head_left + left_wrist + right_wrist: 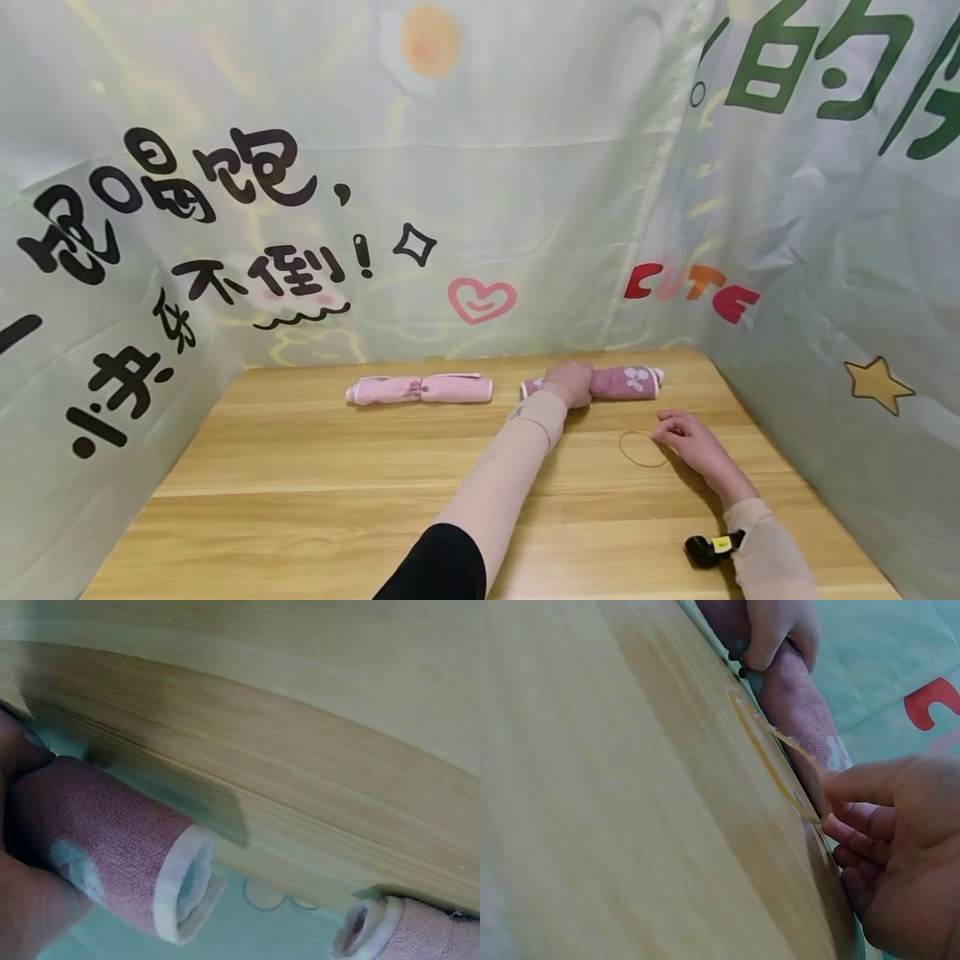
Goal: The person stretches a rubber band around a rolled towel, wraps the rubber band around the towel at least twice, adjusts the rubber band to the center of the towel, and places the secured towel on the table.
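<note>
A mauve rolled towel (626, 383) with white edging and pale printed patches lies near the back right of the table. My left hand (568, 384) grips it around its middle; the left wrist view shows the roll's white-edged end (184, 885) sticking out past the hand. In front of its right end, my right hand (692, 442) pinches a thin tan rubber band (642, 449) between thumb and fingertips. The band hangs as a loose loop, apart from the towel, as the right wrist view shows. To the left lies a pink rolled towel (457, 388), drawn in at its middle.
The wooden table (300, 492) is bounded by printed cloth walls (570, 208) at the back and both sides. The back cloth stands close behind the two rolls. A small black device (705, 551) is strapped at my right wrist.
</note>
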A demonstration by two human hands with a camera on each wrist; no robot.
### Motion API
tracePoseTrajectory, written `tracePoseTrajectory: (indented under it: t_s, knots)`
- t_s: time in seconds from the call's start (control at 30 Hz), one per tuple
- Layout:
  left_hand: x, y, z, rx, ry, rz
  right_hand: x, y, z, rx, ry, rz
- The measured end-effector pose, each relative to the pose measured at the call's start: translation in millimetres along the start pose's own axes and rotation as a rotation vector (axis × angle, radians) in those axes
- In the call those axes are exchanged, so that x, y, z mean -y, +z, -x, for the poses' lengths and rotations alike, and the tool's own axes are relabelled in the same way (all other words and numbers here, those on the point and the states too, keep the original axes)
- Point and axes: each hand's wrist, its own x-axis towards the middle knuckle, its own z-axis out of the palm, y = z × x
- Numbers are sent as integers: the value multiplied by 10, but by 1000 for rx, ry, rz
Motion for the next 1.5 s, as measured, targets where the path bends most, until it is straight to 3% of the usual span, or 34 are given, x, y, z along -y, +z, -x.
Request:
tracePoseTrajectory:
  t_s: [0.17,0.33,0.5,0.77,0.97,1.13,1.33,1.5]
  knots:
    - [-57,36,27,-39,22,-50,-44,-19,17,17,54,-45]
    - [-107,60,54,-29,14,-90,-51,8,9,15,66,-63]
    - [-187,51,57,-11,12,-82,-24,25,18,23,74,-74]
    - [-338,-34,52,-35,33,-94,39,18,3,31,67,-33]
    - [-402,-6,42,-27,57,-84,43,18,14,43,96,-83]
    - [-420,0,60,-49,62,-64,21,-12,29,-30,146,-104]
    - [-429,-46,106,-81,77,-84,6,-72,34,-138,134,-299]
    - [-415,-44,125,-128,77,-135,-26,-135,33,-183,105,-646]
